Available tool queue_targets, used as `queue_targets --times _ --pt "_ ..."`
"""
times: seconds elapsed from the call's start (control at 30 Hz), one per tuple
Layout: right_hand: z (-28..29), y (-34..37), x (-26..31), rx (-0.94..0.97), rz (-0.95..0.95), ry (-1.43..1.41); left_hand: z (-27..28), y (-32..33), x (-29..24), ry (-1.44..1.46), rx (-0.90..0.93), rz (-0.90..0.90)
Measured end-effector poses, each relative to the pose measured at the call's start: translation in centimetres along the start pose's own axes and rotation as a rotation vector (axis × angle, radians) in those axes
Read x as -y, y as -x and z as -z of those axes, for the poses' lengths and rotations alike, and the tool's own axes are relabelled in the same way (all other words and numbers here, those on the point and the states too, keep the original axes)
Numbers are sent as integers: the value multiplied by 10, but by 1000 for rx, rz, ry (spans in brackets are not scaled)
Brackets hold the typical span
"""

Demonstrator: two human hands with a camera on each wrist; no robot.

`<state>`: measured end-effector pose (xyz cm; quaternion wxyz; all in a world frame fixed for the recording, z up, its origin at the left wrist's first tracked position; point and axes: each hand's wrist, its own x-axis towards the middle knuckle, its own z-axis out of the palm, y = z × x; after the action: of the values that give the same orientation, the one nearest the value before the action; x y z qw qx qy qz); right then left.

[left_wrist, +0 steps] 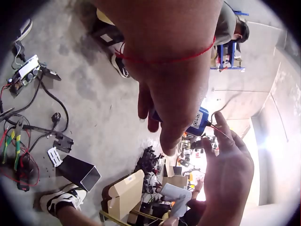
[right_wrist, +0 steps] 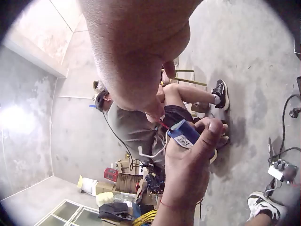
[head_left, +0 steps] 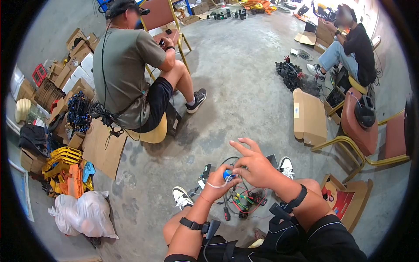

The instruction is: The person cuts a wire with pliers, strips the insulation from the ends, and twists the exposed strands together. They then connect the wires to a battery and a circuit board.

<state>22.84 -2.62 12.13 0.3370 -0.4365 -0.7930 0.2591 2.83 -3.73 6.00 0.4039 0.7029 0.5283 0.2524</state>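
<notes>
1. Concrete floor (head_left: 235,78) runs beneath the blue pack (head_left: 228,175) and well beyond it.
2. Seated person (head_left: 126,65) in a grey shirt: ahead of the pack, to its left.
3. Brown chair (head_left: 350,118): right of the pack, well apart.
4. Carton (head_left: 310,118): on the floor, ahead of the pack and right, nearer it than the chair.
5. White bags (head_left: 87,214): well left of the pack.
6. Cables (head_left: 239,201): tangled on the floor below the pack.
7. Hands, close together at the pack: left hand (head_left: 216,179) clasps it; right hand (head_left: 257,168) pinches its red wire (right_wrist: 163,124), other fingers raised.
8. Screwdriver (head_left: 226,214): on the floor below the pack, beside the cables.
9. White wire (right_wrist: 157,153): loops out from the pack's end.
</notes>
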Motion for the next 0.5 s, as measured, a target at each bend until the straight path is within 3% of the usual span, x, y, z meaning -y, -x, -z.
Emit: queue_targets --times 0.1,0.17,0.33,0.5 --pt "2 1 -3 29 0 3 4 -1 -2 81 96 -91" --pt "5 3 -4 55 -2 5 7 -2 -1 -36 157 -121" --pt "11 3 -4 215 -10 27 10 -5 7 -134 101 -282" --pt "5 4 -2 154 3 203 5 -2 9 -173 61 -281"
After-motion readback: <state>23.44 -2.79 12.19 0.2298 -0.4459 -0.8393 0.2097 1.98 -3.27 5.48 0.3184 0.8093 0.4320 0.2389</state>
